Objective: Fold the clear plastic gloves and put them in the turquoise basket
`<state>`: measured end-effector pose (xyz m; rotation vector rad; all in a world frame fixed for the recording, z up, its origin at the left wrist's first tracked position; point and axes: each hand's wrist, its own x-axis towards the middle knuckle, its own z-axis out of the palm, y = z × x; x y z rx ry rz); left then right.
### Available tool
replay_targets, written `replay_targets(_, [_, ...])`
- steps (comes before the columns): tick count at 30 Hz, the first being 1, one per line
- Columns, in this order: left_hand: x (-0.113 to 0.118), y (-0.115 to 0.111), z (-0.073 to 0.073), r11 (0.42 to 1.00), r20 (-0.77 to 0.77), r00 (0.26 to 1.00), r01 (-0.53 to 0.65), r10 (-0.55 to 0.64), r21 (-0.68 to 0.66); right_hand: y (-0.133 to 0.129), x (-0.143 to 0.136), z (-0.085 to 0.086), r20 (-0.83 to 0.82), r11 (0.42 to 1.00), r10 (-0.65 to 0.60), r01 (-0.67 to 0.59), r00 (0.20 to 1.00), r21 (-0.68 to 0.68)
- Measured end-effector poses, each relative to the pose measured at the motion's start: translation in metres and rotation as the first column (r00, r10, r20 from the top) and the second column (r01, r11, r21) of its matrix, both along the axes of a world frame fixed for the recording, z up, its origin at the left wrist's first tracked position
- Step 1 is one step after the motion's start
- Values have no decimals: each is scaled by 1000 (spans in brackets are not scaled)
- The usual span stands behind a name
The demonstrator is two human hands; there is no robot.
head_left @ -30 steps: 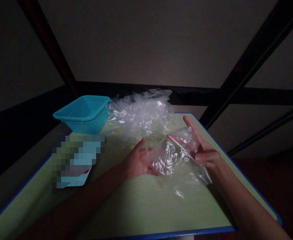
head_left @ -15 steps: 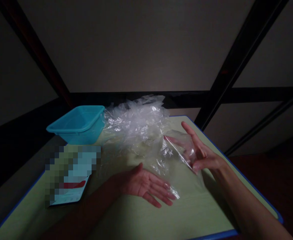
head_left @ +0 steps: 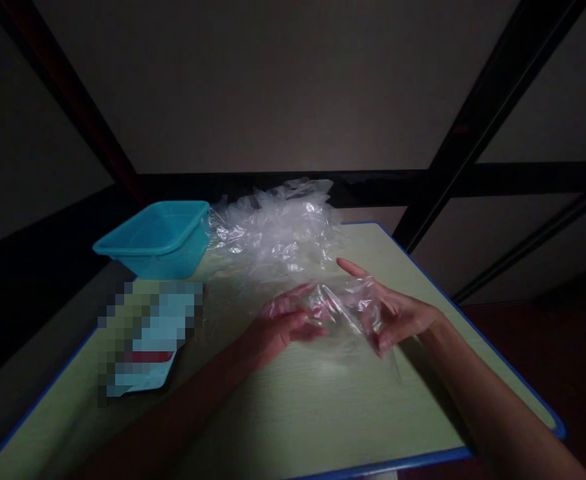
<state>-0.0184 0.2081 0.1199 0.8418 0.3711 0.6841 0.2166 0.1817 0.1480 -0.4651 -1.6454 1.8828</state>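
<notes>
Change: half a second ago the left hand (head_left: 277, 325) lay flat and palm-up on the pale green table with blue edging (head_left: 293, 413), away from the film; now it has lifted and met the right hand (head_left: 397, 315) at the thin clear plastic piece (head_left: 345, 307).
Meaning: both hands are back on the same sheet, so the handling of that piece looks to be going on rather than finished.
Left hand: fingers curled loosely, tips touching the near-left edge of the plastic piece; whether they pinch it I cannot tell.
Right hand: fingers spread and partly bent, with the film draped over them; a hold rather than a tight grip.
Plastic piece: just in front of the heap of crumpled clear plastic (head_left: 277, 230), lifted slightly off the table between the two hands.
Materials: the film is glossy, creased and see-through; the heap is the same stuff, bulky and wrinkled.
Teal rectangular plastic tub (head_left: 155, 239): touching the heap's left side, smooth and rigid.
Flat packet with a red strip (head_left: 145, 337): left of the heap and nearer; blurred out.
</notes>
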Motion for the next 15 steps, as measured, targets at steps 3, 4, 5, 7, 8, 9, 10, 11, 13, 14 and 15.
replay_targets(3, [-5,-1,4,1000,-104,995,14,-12,21,-1,2,-2,-64,999,-41,41,997,-2])
replay_targets(4, [-6,-2,5,999,-118,993,22,-19,27,-2,3,-3,-92,997,-75,75,993,-3])
replay_targets(5, [-8,-2,7,999,-123,992,32,-28,33,-2,4,-3,-122,992,-122,123,985,-3])
replay_targets(7, [-9,-2,11,998,-133,990,52,-46,39,-3,7,-4,-168,969,-242,248,956,17])
replay_targets(8, [-10,-1,12,997,-146,988,64,-58,40,-2,9,-4,-177,946,-311,322,934,40])
replay_targets(9, [-10,-1,13,996,-167,984,76,-69,38,-1,10,-4,-174,913,-387,402,906,65])
replay_targets(10, [-9,0,13,996,-193,978,85,-76,35,0,10,-3,-163,870,-468,485,869,87])
replay_targets(11, [-9,2,13,996,-228,970,88,-79,31,2,9,-2,-141,821,-548,562,825,99])
replay_targets(13, [-9,4,10,996,-309,949,77,-64,32,6,7,2,-86,710,-694,700,714,83])
replay_targets(14, [-8,5,9,996,-350,936,70,-49,48,9,5,3,-47,645,-760,761,648,71])
replay_targets(15, [-9,7,7,995,-388,921,68,-33,77,13,4,3,-4,574,-818,816,575,68])
